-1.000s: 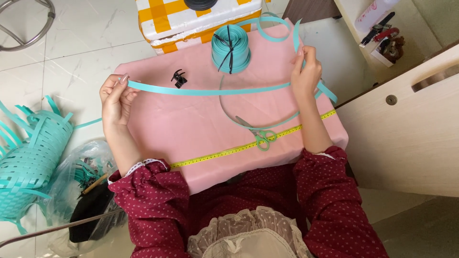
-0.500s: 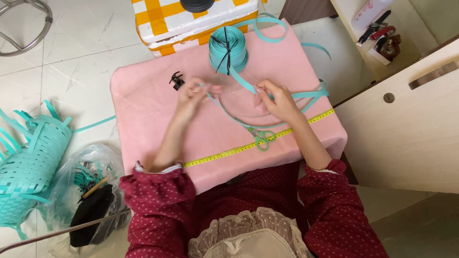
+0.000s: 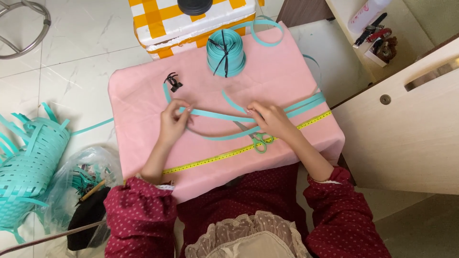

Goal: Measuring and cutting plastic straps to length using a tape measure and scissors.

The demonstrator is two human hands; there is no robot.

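Two hands work mid-frame over the pink surface (image 3: 143, 95): left hand (image 3: 173, 122) and right hand (image 3: 267, 117) each pinch one teal strip (image 3: 217, 115) stretched between them. Below lies a yellow tape (image 3: 215, 159); scissors (image 3: 256, 137) seem partly under the right hand; a clip (image 3: 173, 82) sits upper left.

woven basket (image 3: 26, 167) cut off at left edge, scissors (image 3: 253, 136) partly under right hand (image 3: 267, 119)

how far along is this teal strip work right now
Done: a half-woven teal basket sits on the floor. In hand: left hand and right hand pinch one teal strip over the pink cloth. Left: the strip roll looks mostly unused; scissors lie idle.
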